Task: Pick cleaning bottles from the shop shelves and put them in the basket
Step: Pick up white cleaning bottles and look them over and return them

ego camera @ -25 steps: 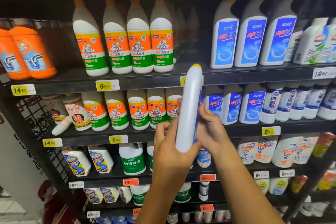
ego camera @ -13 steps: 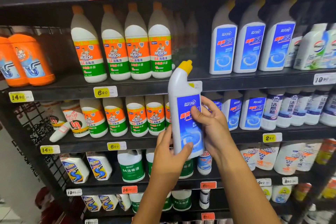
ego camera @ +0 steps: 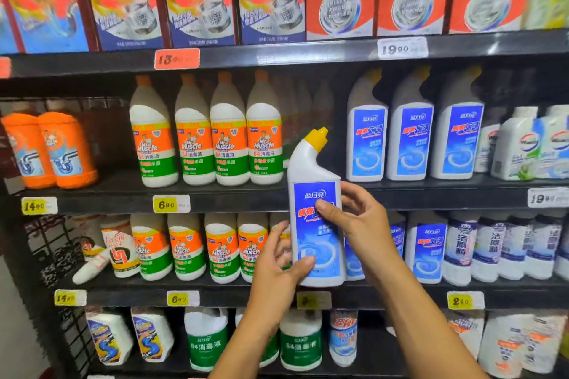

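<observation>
Both hands hold the bottle [ego camera: 317,224] upright.
Left hand [ego camera: 277,268] cups the base, right hand [ego camera: 360,218] pinches the label; likely heavy, stiff, slick plastic.

The gap on the middle shelf [ego camera: 308,194], between the Mr Muscle row [ego camera: 206,144] and the three blue-label bottles [ego camera: 412,138], is the one open bay at the shelf's front edge; dim bottles stand deep behind it. In front of that gap the held bottle [ego camera: 317,224] stands upright, its yellow cap partly blocking the opening. The left hand [ego camera: 277,268] grips the bottle's base and the right hand [ego camera: 357,224] its label side, closing off access from below. Above the gap, the shelf board carrying the cleaner boxes [ego camera: 200,9] caps headroom. Left of the Mr Muscle row, a dark space separates it from the orange bottles [ego camera: 49,148].
</observation>
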A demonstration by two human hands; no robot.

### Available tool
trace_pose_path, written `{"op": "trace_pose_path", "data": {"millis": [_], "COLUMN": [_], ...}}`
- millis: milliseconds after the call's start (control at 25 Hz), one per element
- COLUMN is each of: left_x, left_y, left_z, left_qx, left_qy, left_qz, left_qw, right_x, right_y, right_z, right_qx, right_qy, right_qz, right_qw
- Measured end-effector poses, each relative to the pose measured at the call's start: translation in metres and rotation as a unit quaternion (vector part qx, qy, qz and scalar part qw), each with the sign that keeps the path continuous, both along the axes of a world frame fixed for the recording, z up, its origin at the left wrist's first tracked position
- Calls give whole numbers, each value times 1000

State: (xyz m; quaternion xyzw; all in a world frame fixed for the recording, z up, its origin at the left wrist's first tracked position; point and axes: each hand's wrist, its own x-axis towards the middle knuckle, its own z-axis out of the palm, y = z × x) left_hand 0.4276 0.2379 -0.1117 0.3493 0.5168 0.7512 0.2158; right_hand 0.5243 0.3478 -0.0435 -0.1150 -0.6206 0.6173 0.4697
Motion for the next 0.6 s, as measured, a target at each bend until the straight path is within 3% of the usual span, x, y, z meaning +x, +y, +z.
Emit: {"op": "trace_pose_path", "data": {"millis": [360,600], "left_x": [-48,-96], "left_y": [64,111], "left_z": [108,142], "left_qx": [-26,-105], "left_qy": [138,329], "left_qz": [32,55], "left_qw": [990,937], "right_x": [-62,-94], "right_y": [75,108], "right_z": [78,106], "right_qx": [53,107], "right_qy": [8,-23], "right_qz": [-35,-118], "right_qw": [998,987]}}
